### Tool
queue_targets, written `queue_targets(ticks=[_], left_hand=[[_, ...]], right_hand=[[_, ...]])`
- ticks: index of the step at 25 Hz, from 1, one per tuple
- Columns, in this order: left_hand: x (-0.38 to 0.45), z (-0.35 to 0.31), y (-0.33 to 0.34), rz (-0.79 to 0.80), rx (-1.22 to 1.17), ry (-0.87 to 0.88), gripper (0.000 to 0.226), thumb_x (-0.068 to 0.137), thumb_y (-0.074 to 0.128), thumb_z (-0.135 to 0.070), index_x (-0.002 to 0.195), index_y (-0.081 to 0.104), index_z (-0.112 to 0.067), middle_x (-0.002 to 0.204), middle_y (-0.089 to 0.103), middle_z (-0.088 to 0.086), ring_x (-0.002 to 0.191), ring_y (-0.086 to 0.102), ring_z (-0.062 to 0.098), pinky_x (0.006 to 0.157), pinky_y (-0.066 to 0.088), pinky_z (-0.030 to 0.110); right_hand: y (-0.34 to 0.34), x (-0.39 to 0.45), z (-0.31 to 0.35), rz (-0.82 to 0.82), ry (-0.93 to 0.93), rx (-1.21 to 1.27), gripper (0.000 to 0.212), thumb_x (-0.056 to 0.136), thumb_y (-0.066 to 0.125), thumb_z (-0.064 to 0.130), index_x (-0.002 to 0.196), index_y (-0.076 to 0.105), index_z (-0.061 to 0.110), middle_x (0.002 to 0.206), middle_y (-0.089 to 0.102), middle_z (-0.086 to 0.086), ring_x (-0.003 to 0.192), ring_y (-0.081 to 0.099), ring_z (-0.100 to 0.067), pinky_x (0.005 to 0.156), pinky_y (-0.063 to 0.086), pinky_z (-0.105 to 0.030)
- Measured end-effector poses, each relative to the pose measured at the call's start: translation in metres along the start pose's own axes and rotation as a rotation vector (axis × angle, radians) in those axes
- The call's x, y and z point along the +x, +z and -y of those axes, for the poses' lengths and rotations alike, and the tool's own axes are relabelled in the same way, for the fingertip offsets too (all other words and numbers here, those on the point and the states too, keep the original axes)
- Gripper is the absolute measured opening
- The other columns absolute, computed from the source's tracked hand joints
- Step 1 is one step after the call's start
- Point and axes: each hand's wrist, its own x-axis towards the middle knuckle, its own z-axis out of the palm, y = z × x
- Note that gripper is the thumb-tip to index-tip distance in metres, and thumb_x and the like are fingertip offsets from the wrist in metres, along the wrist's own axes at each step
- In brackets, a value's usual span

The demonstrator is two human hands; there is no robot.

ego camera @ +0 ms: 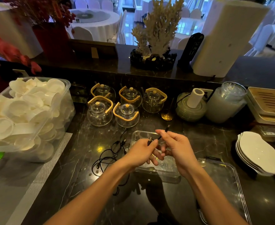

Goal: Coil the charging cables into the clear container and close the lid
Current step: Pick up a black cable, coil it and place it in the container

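Note:
A clear container [140, 134] stands open on the dark marble counter, mostly under my hands. My left hand [141, 151] grips one end of a black charging cable [162, 135] above it. My right hand [175, 146] pinches the same cable a little further along, its plug end [168, 127] sticking up past my fingers. More black cables [110, 153] lie tangled on the counter left of the container. The clear lid [227, 176] lies flat to the right of the container, near the front edge.
Several glass teapots [125, 104] with wooden handles stand behind the container. A large plastic bin of white dishes [28, 114] fills the left. Stacked white plates [258, 153] and wooden trays [268, 103] sit right, glass jars [226, 101] behind.

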Motion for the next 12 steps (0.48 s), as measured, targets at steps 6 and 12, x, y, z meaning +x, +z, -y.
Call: queue_targets(ticks=[6,12], left_hand=[[0.0,0.003,-0.013,0.214,-1.027,-0.026,0.03,0.102,0.045,-0.029,0.081,0.056,-0.012,0.045,0.025,-0.01,0.035,0.014,0.005,0.043,0.01,0.022],[0.002,-0.001,-0.014,0.338,-1.138,-0.068,0.03,0.1,0.047,-0.026,0.071,0.048,-0.015,0.04,0.032,-0.01,0.035,0.014,0.006,0.039,0.013,0.02]], right_hand=[[-0.024,0.019,-0.017,-0.022,0.279,0.531,0.035,0.094,0.062,0.024,0.12,0.064,-0.001,0.07,0.057,0.002,0.038,0.034,-0.002,0.035,0.027,-0.014],[-0.011,0.003,-0.028,0.296,0.323,0.089,0.012,0.101,0.059,0.017,0.101,0.063,0.005,0.063,0.049,0.002,0.04,0.027,-0.002,0.038,0.017,-0.016]])
